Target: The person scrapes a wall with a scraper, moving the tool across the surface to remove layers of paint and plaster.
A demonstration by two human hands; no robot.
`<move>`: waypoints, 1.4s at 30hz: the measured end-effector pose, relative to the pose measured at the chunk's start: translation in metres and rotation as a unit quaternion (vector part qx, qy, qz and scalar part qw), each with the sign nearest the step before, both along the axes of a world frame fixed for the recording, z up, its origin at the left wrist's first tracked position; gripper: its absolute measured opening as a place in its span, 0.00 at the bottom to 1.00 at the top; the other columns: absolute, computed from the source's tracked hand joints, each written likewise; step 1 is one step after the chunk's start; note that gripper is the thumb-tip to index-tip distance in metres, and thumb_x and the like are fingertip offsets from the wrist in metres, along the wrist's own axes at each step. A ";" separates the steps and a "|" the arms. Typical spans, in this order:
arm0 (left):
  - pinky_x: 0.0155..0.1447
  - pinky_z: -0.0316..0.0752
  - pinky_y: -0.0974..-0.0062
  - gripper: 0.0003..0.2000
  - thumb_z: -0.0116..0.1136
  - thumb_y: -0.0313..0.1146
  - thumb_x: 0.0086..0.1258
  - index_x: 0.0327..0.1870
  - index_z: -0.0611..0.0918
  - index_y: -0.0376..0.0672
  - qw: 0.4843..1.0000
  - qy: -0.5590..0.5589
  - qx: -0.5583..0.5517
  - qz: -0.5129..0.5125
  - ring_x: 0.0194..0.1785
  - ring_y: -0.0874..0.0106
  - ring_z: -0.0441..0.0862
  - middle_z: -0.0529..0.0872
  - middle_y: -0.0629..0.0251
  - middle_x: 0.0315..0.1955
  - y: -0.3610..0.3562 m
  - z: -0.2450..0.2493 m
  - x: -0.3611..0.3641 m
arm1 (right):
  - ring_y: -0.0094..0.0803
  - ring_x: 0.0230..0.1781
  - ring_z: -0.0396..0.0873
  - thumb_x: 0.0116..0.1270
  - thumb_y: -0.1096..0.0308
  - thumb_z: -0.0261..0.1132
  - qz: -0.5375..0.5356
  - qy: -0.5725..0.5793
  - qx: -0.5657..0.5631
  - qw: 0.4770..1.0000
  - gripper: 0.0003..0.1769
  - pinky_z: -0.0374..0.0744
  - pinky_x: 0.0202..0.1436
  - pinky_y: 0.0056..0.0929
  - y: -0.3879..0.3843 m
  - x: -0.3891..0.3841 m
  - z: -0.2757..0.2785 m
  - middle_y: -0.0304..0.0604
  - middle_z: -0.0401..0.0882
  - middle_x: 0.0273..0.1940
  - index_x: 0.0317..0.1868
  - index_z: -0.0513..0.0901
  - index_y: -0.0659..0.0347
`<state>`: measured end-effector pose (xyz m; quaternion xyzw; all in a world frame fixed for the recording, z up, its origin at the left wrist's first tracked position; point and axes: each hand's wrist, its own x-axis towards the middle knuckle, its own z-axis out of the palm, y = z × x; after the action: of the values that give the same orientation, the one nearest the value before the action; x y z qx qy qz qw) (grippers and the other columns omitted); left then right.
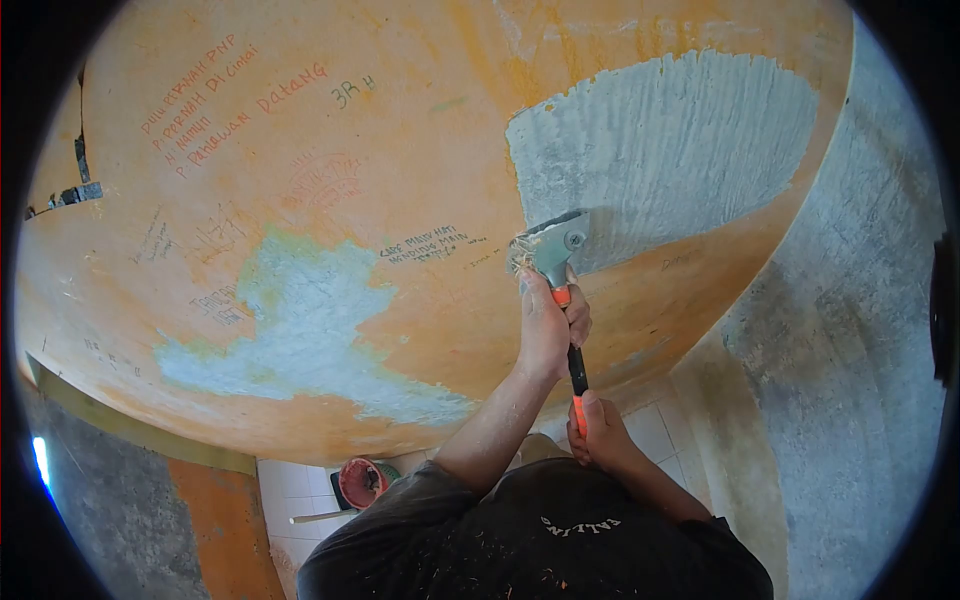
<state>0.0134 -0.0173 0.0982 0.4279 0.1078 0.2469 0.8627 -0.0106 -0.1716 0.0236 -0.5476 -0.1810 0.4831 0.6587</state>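
A long-handled paint scraper with a grey metal head and an orange-and-black handle lies against the orange-painted wall. Its blade sits at the lower left edge of a large scraped grey-blue patch. Curled shavings cling to the left side of the head. Just below the head, my left hand is closed around the upper handle. My right hand grips the orange lower end, close to my dark shirt.
A second bare patch lies to the left, among handwriting on the paint. A red bucket stands on the white tiled floor beside a pale stick. Grey bare wall runs along the right. Paint flakes dot my shirt.
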 end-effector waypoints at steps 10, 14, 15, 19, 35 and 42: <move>0.18 0.52 0.80 0.29 0.23 0.67 0.77 0.43 0.68 0.48 0.999 -0.031 -0.002 -0.006 0.13 0.81 0.54 0.58 0.77 0.14 -0.001 0.030 0.007 | 0.23 0.11 0.62 0.80 0.43 0.38 0.003 -0.067 -0.007 0.998 0.31 0.66 0.15 0.25 -0.002 0.013 0.029 0.35 0.61 0.13 0.26 0.66 0.58; 0.18 0.52 0.81 0.29 0.23 0.67 0.77 0.43 0.69 0.49 0.999 -0.036 0.003 -0.002 0.13 0.81 0.54 0.59 0.77 0.15 0.002 0.050 0.009 | 0.24 0.08 0.60 0.78 0.37 0.38 0.006 -0.070 0.011 0.997 0.34 0.65 0.13 0.27 0.003 0.013 0.043 0.36 0.60 0.11 0.28 0.67 0.59; 0.18 0.53 0.81 0.29 0.23 0.66 0.77 0.44 0.69 0.49 0.999 -0.048 0.017 -0.008 0.13 0.81 0.55 0.59 0.77 0.15 0.004 0.054 0.010 | 0.24 0.08 0.60 0.78 0.37 0.38 0.004 -0.062 0.009 0.998 0.34 0.65 0.13 0.27 0.004 0.013 0.049 0.36 0.59 0.11 0.28 0.67 0.58; 0.18 0.52 0.81 0.29 0.25 0.66 0.77 0.44 0.69 0.48 0.998 -0.066 0.014 -0.004 0.13 0.81 0.55 0.60 0.77 0.15 0.003 0.066 0.012 | 0.24 0.08 0.59 0.78 0.35 0.38 0.011 -0.053 0.024 0.998 0.34 0.64 0.13 0.27 0.004 0.015 0.063 0.35 0.59 0.11 0.29 0.67 0.58; 0.20 0.55 0.81 0.28 0.26 0.64 0.78 0.44 0.69 0.47 0.989 -0.136 -0.002 -0.058 0.15 0.81 0.57 0.61 0.75 0.17 0.004 0.111 0.011 | 0.23 0.10 0.62 0.79 0.43 0.44 0.076 -0.037 0.209 0.974 0.27 0.65 0.15 0.25 -0.009 0.025 0.087 0.37 0.65 0.19 0.51 0.69 0.62; 0.23 0.58 0.80 0.27 0.25 0.63 0.79 0.48 0.69 0.46 0.994 -0.088 0.000 -0.066 0.17 0.80 0.59 0.63 0.74 0.19 -0.010 0.062 -0.001 | 0.24 0.11 0.62 0.80 0.42 0.42 0.143 0.151 0.297 0.932 0.29 0.66 0.16 0.26 -0.028 0.014 0.022 0.38 0.65 0.24 0.67 0.64 0.55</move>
<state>0.0129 -0.0275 0.1604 0.4106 0.0029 0.2263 0.8833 0.0037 -0.1995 0.0457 -0.2154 -0.2906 0.5732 0.7352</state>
